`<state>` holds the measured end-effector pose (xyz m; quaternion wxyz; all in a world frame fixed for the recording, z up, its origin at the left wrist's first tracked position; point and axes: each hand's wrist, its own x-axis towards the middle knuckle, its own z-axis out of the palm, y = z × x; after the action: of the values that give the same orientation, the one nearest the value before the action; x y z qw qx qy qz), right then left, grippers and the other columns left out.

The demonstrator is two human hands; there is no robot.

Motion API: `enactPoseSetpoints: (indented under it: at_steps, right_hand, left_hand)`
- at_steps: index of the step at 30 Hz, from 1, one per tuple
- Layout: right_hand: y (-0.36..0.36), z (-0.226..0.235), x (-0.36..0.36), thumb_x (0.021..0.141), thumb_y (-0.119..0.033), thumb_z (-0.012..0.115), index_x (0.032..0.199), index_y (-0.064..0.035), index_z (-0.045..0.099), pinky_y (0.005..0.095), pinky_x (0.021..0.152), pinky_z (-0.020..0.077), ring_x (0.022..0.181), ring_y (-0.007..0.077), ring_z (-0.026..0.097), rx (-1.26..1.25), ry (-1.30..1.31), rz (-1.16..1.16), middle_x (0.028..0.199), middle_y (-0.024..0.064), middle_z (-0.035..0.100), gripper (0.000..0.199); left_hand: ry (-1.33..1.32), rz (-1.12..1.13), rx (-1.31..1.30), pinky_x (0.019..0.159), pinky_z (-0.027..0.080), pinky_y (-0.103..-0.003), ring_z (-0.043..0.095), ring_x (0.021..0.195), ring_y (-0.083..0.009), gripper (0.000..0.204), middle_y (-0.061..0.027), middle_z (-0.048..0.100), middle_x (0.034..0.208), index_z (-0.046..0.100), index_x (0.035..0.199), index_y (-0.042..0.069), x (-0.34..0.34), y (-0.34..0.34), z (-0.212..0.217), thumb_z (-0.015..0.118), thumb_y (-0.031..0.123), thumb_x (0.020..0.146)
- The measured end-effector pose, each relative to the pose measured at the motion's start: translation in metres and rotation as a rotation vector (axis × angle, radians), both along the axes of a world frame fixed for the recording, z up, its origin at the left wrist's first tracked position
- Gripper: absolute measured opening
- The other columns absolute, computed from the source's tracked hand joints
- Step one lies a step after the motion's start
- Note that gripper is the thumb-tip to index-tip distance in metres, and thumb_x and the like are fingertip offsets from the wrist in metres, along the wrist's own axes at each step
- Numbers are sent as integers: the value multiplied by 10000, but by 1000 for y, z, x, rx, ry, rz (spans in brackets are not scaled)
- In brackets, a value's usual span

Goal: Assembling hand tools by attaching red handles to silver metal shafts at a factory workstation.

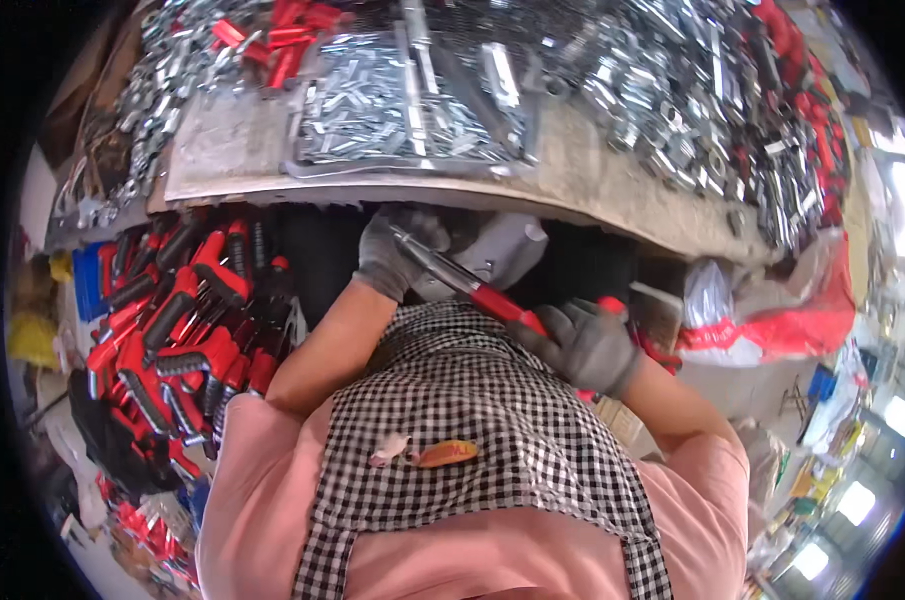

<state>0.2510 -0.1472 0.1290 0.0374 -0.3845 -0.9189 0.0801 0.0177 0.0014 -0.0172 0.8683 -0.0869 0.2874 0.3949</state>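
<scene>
Cluttered workshop table [593,190] heaped with metal parts; left hand [398,250] and right hand [583,345], fingers closed, grip one red-handled ratchet wrench [473,285]; many finished wrenches [178,330] lie piled left.

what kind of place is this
Likely a hand-tool assembly workshop: a workbench heaped with loose metal parts, a pile of red-and-black tool handles, and gloved hands working a red-handled tool.

Red-handled tool [483,295] between gloved left hand [398,250] and right hand [583,345], below cluttered workbench [613,190].
</scene>
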Motion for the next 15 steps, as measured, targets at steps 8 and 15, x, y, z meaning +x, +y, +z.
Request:
enactPoseSetpoints:
  at_steps: [8, 15]
  right_hand:
    - [-15, -122, 75, 776, -121, 670, 1337, 7, 347, 307, 595, 562, 764, 234, 627, -2287, 2123, -466, 923, 193, 591, 659]
    - [-84, -84, 133, 708, -201, 690, 1139, 41, 523, 332, 558, 544, 580, 211, 594, -1312, 2180, -726, 747, 137, 610, 523]
  left_hand:
    - [71, 29, 975, 864, 462, -556, 603, 885, -409, 336, -221, 605, 760, 477, 657, 34, 65, -18, 121, 482, 263, 903]
    - [68, -528, 1303, 828, 503, -421, 614, 979, -286, 598, -211, 614, 1114, 591, 1039, 21, 121, -5, 180, 644, 564, 794]
